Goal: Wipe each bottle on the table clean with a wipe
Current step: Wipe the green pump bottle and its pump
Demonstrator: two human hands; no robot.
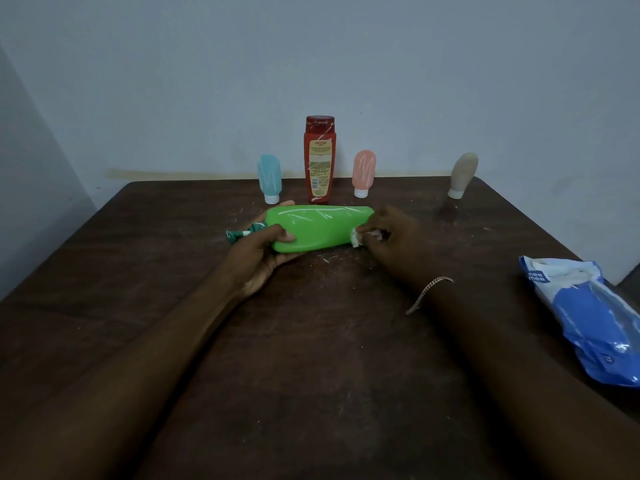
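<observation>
Mid-frame, the left hand (263, 258) grips the sideways green bottle (318, 228) while the right hand (388, 233) pinches a wipe (356, 238) to its base; it, the blue bottle (269, 178), red bottle (319, 161) and pink bottle (363, 173) behind look streaked, so most seems undone.

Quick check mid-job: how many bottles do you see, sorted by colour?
green bottle: 1
red bottle: 1
blue bottle: 1
pink bottle: 1
beige bottle: 1
Total: 5
</observation>
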